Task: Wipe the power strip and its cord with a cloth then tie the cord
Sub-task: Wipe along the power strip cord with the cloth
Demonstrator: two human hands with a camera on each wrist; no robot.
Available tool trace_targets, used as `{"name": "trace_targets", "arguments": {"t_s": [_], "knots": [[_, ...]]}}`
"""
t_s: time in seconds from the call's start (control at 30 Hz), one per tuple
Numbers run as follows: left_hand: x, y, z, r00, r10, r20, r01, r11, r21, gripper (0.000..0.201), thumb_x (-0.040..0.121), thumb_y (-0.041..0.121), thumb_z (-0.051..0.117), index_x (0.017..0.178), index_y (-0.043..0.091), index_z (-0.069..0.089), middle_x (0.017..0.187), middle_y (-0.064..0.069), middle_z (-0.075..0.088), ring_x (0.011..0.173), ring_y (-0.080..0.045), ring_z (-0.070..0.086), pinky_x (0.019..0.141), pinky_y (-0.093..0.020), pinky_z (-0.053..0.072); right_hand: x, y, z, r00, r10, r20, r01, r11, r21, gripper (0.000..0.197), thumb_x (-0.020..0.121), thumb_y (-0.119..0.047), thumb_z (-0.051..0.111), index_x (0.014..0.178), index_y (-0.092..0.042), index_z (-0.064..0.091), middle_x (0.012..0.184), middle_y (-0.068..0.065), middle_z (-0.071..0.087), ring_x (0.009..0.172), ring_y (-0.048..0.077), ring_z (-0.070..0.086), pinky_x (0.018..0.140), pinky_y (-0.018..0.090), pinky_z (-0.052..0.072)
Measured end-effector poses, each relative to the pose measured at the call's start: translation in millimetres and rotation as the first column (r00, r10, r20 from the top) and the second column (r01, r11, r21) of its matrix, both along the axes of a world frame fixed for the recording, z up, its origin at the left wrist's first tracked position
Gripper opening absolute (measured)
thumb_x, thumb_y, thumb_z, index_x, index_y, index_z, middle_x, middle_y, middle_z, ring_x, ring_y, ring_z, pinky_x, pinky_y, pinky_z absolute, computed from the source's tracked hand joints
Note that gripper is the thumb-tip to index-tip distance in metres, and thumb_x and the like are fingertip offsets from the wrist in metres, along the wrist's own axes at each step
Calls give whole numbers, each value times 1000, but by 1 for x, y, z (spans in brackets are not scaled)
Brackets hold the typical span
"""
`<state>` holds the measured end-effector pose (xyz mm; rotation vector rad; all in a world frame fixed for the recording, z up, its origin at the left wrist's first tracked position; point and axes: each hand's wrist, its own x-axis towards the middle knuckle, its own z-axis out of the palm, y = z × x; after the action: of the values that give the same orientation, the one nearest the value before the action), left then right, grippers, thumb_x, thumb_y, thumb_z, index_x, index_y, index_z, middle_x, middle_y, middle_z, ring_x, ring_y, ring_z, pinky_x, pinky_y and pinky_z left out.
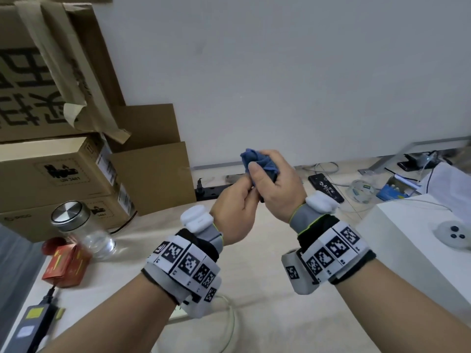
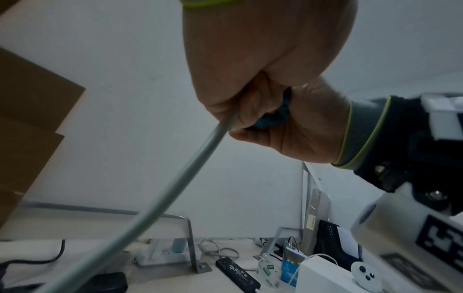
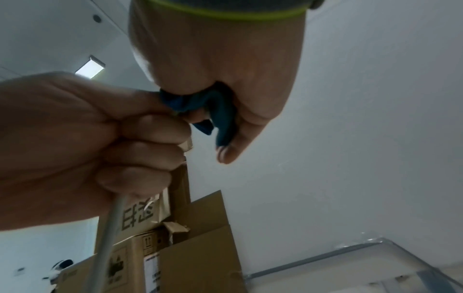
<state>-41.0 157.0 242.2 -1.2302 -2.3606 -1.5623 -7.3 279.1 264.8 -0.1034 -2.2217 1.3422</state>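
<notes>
White wall backs a pale table [image 1: 254, 289] with stacked cardboard boxes [image 1: 63, 174] at its left side. Both hands are raised above the table, touching each other in front of the wall.

Left hand [image 1: 233, 215]: its grip is closed round the grey cord [image 2: 175, 186], fingers curled tight; in the wrist views the cord leaves the bottom of the fist and runs down toward the table.

Right hand [image 1: 276, 187]: its grip is closed on a bunched blue cloth [image 1: 257, 160], which sticks out above the thumb and sits just above the left fist. Whether the cloth wraps the cord inside the fist cannot be told.

Only part of a white cord shows on the table below the left wrist; the power strip itself cannot be made out with certainty.

At the left of the table stand a glass jar [image 1: 81, 230] with a metal lid and a red box [image 1: 67, 266] just beside it. A white box [image 1: 420, 240] sits to the right, with a small round remote [image 1: 456, 234] on top.
</notes>
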Motion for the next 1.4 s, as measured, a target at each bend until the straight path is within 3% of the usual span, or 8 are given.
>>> {"name": "trace_targets", "arguments": {"t_s": [0.2, 0.43, 0.67, 0.9, 1.07, 1.2, 1.3, 1.4], "knots": [[-3, -6, 1, 993, -75, -93, 67, 995, -79, 26, 96, 27, 38, 91, 6, 54, 70, 6, 48, 62, -16, 45, 58, -32, 38, -4, 6, 14, 997, 7, 76, 22, 926, -378, 37, 100, -33, 44, 70, -17, 60, 53, -6, 63, 50, -1, 58, 49, 18, 44], [-7, -3, 9, 1000, -11, -16, 10, 999, -42, 32, 94, 32, 37, 89, 6, 56, 63, 1, 47, 57, -16, 41, 55, -34, 36, -8, 22, 15, 955, 295, -32, -99, 217, -971, 65, 93, -64, 25, 117, -16, 61, 112, 22, 65, 97, 35, 63, 79, 44, 55], [-4, -1, 18, 989, -27, 148, 36, 997, -64, 30, 99, 20, 41, 71, 21, 52, 54, 17, 53, 51, -1, 44, 52, -18, 33, -2, 4, -11, 982, 189, -1, -183, 952, -246, 40, 90, -43, 49, 127, -28, 49, 108, -13, 63, 99, 5, 61, 85, 24, 50], [-4, -7, 21, 942, -95, 321, 111, 993, -32, 31, 87, 34, 36, 62, 18, 46, 41, 11, 41, 40, -5, 32, 47, -25, 27, -2, 5, -12, 998, 43, 43, -40, 997, -72, 58, 80, -64, 40, 87, -12, 64, 75, -9, 64, 72, 1, 59, 68, 17, 48], [-2, -6, 18, 940, -80, 332, 92, 996, -21, 34, 93, 30, 36, 64, 14, 44, 39, 10, 37, 37, -5, 28, 41, -20, 24, -10, -1, -1, 981, 108, 162, -5, 846, -534, 57, 97, -47, 40, 86, 2, 67, 89, 18, 72, 61, 23, 60, 56, 28, 48], [-8, -17, 31, 705, -123, 699, 107, 992, 66, 35, 98, 20, 33, 64, 16, 39, 45, 6, 27, 37, -9, 16, 40, -15, 12, -1, 9, 6, 958, 270, 101, -142, 747, -649, 49, 96, -50, 37, 97, -11, 67, 97, 24, 61, 85, 32, 56, 82, 53, 50], [-14, -25, 38, 599, -135, 789, 168, 985, 41, 34, 97, 23, 34, 63, 20, 38, 47, 5, 24, 39, -8, 12, 40, -15, 8, 12, 10, 7, 959, 262, 106, -241, 954, -179, 25, 95, -38, 47, 113, -21, 50, 95, -1, 63, 84, 11, 60, 81, 30, 50], [-10, -24, 43, 574, -146, 806, 240, 971, 5, 37, 95, 29, 38, 60, 20, 37, 45, 7, 24, 37, -7, 13, 41, -17, 6, 21, 8, 1, 970, 239, 49, -243, 936, 255, 28, 87, -39, 54, 112, -29, 48, 81, -12, 60, 70, 0, 57, 65, 17, 44]]}}
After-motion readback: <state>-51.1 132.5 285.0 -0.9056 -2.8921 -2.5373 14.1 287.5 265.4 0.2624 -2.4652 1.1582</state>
